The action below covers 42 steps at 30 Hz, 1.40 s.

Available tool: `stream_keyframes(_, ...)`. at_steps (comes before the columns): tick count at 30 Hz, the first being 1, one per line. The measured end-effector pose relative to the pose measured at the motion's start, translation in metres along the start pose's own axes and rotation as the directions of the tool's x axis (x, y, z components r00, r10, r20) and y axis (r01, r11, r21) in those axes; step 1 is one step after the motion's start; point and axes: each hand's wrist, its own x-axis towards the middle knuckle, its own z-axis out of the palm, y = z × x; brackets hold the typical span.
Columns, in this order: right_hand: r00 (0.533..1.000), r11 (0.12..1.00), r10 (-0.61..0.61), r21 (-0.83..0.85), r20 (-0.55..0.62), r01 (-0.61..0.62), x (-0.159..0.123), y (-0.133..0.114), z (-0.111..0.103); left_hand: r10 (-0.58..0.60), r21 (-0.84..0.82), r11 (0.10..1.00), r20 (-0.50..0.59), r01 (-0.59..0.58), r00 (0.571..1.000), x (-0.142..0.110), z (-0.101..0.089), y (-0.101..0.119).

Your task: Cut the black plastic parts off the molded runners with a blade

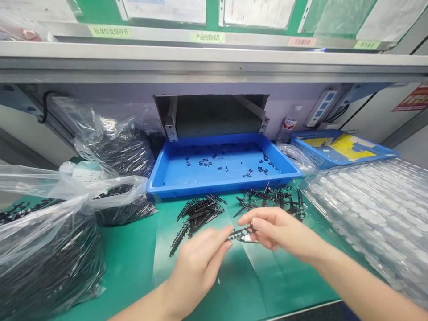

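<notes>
Between my two hands is a long, narrow black plastic strip with notches along it. My left hand pinches its left end between thumb and fingers. At the other end, the thumb and fingers of my right hand close on the strip. Something white and another dark edge show just below it, partly hidden by my right fingers. Beyond my left hand lies a pile of similar black strips. A looser heap of black parts is spread behind my right hand.
A blue tray with small black bits stands at the back, before a conveyor belt. Clear bags of black parts crowd the left. Stacked clear blister trays and a blue basket take up the right.
</notes>
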Motion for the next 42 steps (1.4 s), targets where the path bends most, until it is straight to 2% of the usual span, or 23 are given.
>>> stream_keyframes(2,0.997,0.983,-0.076,0.163,-0.035,0.08,-0.001,0.021,0.017,-0.007,0.001,1.0,-0.056,0.007,0.998,-0.016,0.005,0.003)
stream_keyframes(5,0.986,0.912,-0.126,0.379,-0.11,0.159,-0.001,0.05,0.04,-0.015,0.023,1.0,-0.155,0.019,0.988,-0.033,0.014,0.007)
stream_keyframes(8,0.977,0.87,-0.134,0.453,-0.166,0.196,-0.001,0.068,0.055,-0.016,0.055,0.998,-0.212,0.028,0.977,-0.042,0.022,0.011)
stream_keyframes(15,0.97,0.885,-0.131,0.417,-0.206,0.208,-0.004,0.076,0.068,0.002,0.181,0.982,-0.28,0.051,0.96,-0.056,0.031,0.015)
stream_keyframes(19,0.966,0.903,-0.125,0.378,-0.226,0.205,-0.007,0.082,0.072,0.019,0.203,0.978,-0.275,0.039,0.961,-0.063,0.034,0.014)
stream_keyframes(27,0.977,0.921,-0.05,0.369,-0.206,0.125,-0.007,0.092,0.075,-0.106,0.174,0.975,-0.166,0.135,0.98,-0.075,0.03,0.013)
stream_keyframes(34,0.983,0.914,0.036,0.404,-0.181,0.041,-0.005,0.099,0.073,-0.23,0.069,0.969,-0.116,0.238,0.966,-0.08,0.031,0.011)
stream_keyframes(42,0.98,0.932,0.026,0.359,-0.197,0.048,-0.002,0.096,0.072,-0.161,0.179,0.966,-0.16,0.189,0.974,-0.078,0.033,0.011)
